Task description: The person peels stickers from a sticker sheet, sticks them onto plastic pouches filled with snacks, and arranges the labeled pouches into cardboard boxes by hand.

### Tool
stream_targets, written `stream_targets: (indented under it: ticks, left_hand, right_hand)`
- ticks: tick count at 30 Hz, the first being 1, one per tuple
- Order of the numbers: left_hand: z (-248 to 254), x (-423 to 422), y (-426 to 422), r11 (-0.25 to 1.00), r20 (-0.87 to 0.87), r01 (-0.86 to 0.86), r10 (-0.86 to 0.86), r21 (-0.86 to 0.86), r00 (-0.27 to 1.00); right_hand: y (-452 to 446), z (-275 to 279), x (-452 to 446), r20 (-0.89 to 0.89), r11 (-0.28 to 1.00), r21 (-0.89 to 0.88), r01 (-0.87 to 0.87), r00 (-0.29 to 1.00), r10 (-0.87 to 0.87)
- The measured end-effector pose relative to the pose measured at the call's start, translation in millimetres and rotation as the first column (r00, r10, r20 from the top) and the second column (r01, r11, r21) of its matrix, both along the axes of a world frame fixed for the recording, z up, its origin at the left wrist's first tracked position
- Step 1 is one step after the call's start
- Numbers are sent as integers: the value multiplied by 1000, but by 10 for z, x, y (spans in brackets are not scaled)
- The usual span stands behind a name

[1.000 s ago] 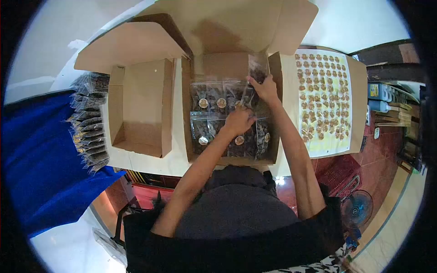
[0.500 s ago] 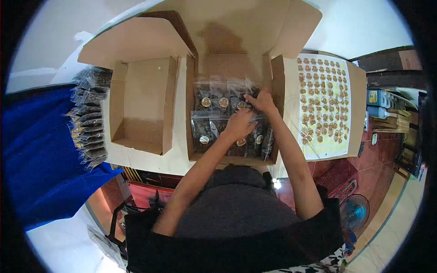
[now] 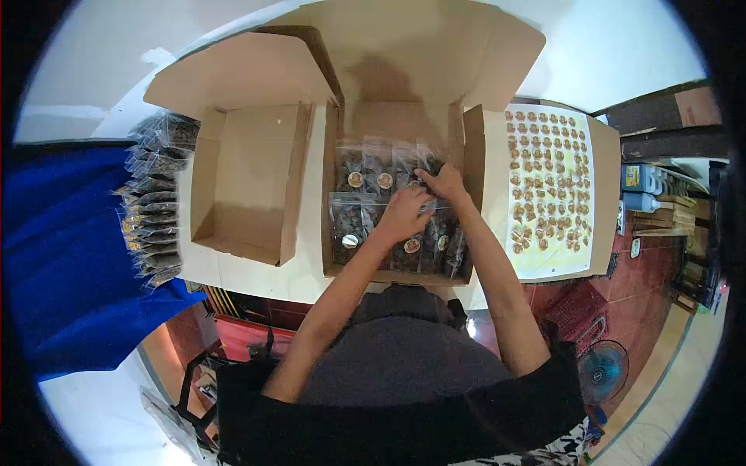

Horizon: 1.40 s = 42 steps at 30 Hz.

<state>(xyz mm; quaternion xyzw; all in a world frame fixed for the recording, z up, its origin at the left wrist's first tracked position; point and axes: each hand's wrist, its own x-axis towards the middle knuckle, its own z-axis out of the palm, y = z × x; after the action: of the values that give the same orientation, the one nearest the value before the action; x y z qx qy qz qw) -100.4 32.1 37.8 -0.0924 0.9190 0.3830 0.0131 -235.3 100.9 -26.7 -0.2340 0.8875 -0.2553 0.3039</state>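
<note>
An open cardboard box (image 3: 332, 225) in the middle holds two rows of clear bags with dark contents, several bearing round stickers. My left hand (image 3: 403, 213) lies over the middle of these bags, its bent fingers touching them near the line between the rows. At the right end of the upper row, my right hand (image 3: 445, 183) presses on a bag, thumb pointing left and fingers partly hidden. Whether either hand pinches a bag is too small to tell. A round sticker (image 3: 355, 180) shows on an upper-left bag.
A smaller open cardboard box (image 3: 249, 179) with bare insides stands left. Beyond it, a stack of filled bags (image 3: 159, 202) lines the table's left side beside a blue cloth (image 3: 70, 256). At right lies a white sheet (image 3: 548, 268) with rows of round stickers.
My right hand has come down from the box's upper right with a bag, which now lies in the upper row. My left hand stays over the middle bags, shifting slightly.
</note>
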Motion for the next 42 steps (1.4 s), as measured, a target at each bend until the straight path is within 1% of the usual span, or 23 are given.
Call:
stream_targets:
  ticks: [4, 6, 7, 9, 10, 12, 13, 15, 16, 17, 18, 19, 21, 22, 25, 27, 29, 31, 32, 33, 35, 36, 42]
  left_hand:
    - [264, 202, -57, 996, -141, -81, 83, 22, 986]
    - [359, 420, -115, 970, -171, -243, 237, -12, 956]
    - [370, 541, -149, 969, -179, -247, 240, -16, 954]
    - [359, 809, -219, 931, -135, -362, 365, 49, 921]
    - [329, 953, -244, 930, -147, -364, 367, 45, 919]
    - [327, 1213, -259, 877, -154, -478, 480, 53, 864]
    - [350, 1330, -244, 877, -165, -478, 480, 53, 862]
    - [396, 1555, -203, 819, -185, -572, 569, 43, 801]
    - [358, 1660, -196, 799, -164, -590, 601, 117, 782]
    - [309, 1751, -165, 800, -170, -587, 599, 119, 782]
    - [274, 1835, -137, 777, -186, -626, 626, 66, 757]
    - [238, 1916, -115, 750, -201, -661, 650, 12, 733]
    - [199, 2021, -92, 766, -215, -642, 630, 19, 746]
    - [199, 2045, -72, 776, -197, -630, 621, 20, 758]
    - [150, 2125, -56, 818, -173, -575, 567, 5, 805]
    - [105, 2156, -66, 874, -98, -468, 481, 129, 871]
    - [48, 2199, -93, 906, -109, -406, 419, 122, 901]
    - [67, 2251, -77, 912, -100, -380, 397, 152, 912]
    - [48, 2283, -88, 909, -107, -385, 404, 158, 909]
    - [53, 2338, -85, 907, -98, -390, 407, 158, 908]
    - [89, 2405, -93, 892, -185, -445, 452, 80, 872]
    - [139, 2449, -80, 869, -157, -488, 495, 81, 855]
    - [52, 2867, 43, 718, -108, -686, 696, 116, 710]
  right_hand:
    - [9, 30, 52, -43, 997, -78, 7, 999, -11]
    - [22, -72, 95, -115, 990, -109, 89, 988, -102]
    - [39, -40, 67, -122, 990, -115, 84, 988, -98]
    - [64, 34, 24, 69, 988, -149, -46, 996, 57]
    - [64, 55, 65, 59, 986, -156, -51, 996, 60]
    - [99, 143, 205, -177, 999, -28, 39, 983, -44]
    - [152, 215, 262, -187, 999, -33, 38, 981, -44]
    - [335, 404, 376, -144, 952, -304, 41, 986, -88]
    - [448, 488, 446, -151, 951, -307, 39, 984, -89]
    - [579, 574, 524, -239, 923, -385, 10, 965, -110]
    - [711, 658, 612, -321, 888, -458, -24, 937, -140]
    - [849, 766, 723, -324, 887, -461, -21, 935, -146]
    - [1127, 932, 954, -260, 837, -526, 153, 908, -330]
    - [1269, 918, 1050, -264, 834, -529, 159, 903, -339]
    - [1599, 824, 1342, -268, 839, -476, 266, 864, -426]
    - [1705, 766, 1522, -316, 854, -449, 263, 847, -427]
    - [1731, 636, 1622, -344, 865, -447, 229, 849, -402]
    - [1694, 607, 1769, -483, 920, -348, 182, 806, -343]
    - [1668, 589, 1828, -456, 937, -267, 225, 827, -328]
    - [1610, 593, 1884, -451, 939, -262, 223, 832, -324]
    - [1497, 617, 1909, -592, 969, -64, 237, 773, -228]
    - [1472, 573, 1898, -559, 973, -6, 231, 806, -195]
    - [1375, 487, 1866, -542, 989, 98, 108, 839, -38]
